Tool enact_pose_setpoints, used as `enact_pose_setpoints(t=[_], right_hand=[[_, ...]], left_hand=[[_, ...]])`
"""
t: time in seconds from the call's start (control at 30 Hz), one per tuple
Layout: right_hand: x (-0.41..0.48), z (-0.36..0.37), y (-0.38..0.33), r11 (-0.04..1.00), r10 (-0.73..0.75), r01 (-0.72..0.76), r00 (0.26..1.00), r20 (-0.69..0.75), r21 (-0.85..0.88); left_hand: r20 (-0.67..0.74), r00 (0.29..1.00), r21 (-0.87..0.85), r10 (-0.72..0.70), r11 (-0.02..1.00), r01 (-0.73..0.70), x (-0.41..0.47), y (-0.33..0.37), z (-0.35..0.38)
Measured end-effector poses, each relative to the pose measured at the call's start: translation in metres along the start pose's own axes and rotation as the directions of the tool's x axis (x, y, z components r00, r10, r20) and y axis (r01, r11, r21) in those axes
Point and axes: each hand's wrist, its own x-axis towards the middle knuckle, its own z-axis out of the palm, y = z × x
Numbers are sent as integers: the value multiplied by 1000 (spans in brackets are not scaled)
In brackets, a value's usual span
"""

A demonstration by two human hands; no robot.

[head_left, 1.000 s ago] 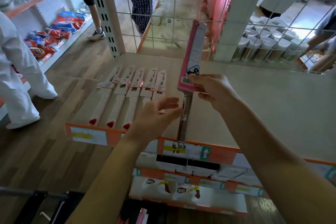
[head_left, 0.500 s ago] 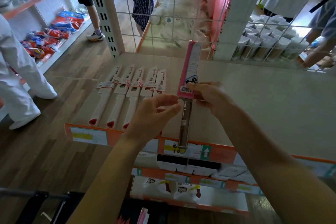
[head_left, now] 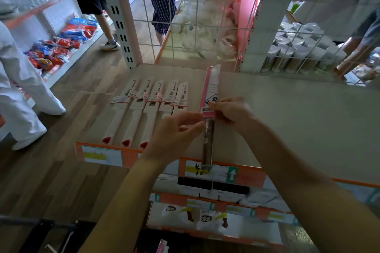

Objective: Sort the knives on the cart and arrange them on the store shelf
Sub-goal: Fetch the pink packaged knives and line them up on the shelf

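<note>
A knife in a pink card sleeve (head_left: 211, 88) with a steel handle lies lengthwise over the beige store shelf (head_left: 287, 121), its handle end at the shelf's front edge. My right hand (head_left: 230, 111) pinches the sleeve near the barcode. My left hand (head_left: 176, 131) touches the top of the steel handle with its fingertips. To the left, several white-handled knives (head_left: 148, 109) in white sleeves lie side by side on the shelf, handles toward me.
A wire grid (head_left: 205, 16) backs the shelf, with white cups (head_left: 298, 47) behind it. Orange price strips (head_left: 242, 174) edge the shelf and the lower shelves. People stand in the aisle at left (head_left: 20, 88) and beyond. A dark cart edge (head_left: 41, 230) shows bottom left.
The pink-sleeved knife has come down toward the shelf and settled beside the white knives. My left hand has closed in from open air until its fingertips meet the handle.
</note>
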Motion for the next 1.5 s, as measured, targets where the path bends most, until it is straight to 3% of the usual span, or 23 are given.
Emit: enact_pose_setpoints(t=[0.5, 0.73, 1.1, 1.3, 1.5], right_hand=[[-5, -3, -1, 975, -64, 57, 998, -23, -216], [-7, 2, 2, 979, -105, 108, 994, 26, -170], [6, 11, -4, 968, -186, 165, 978, -97, -191], [6, 13, -2, 912, -268, 228, 960, -74, -341], [4, 19, -3, 762, -389, 303, 921, -31, -573]], left_hand=[[-30, 999, 122, 33, 992, -29, -4, 1, 6], [-31, 999, 153, 36, 988, -31, -3, 1, 5], [-46, 996, 203, 79, 977, -68, -2, 1, -1], [-62, 995, 256, 77, 965, -59, -3, -4, -3], [-77, 993, 325, 91, 944, -61, -4, -7, -3]])
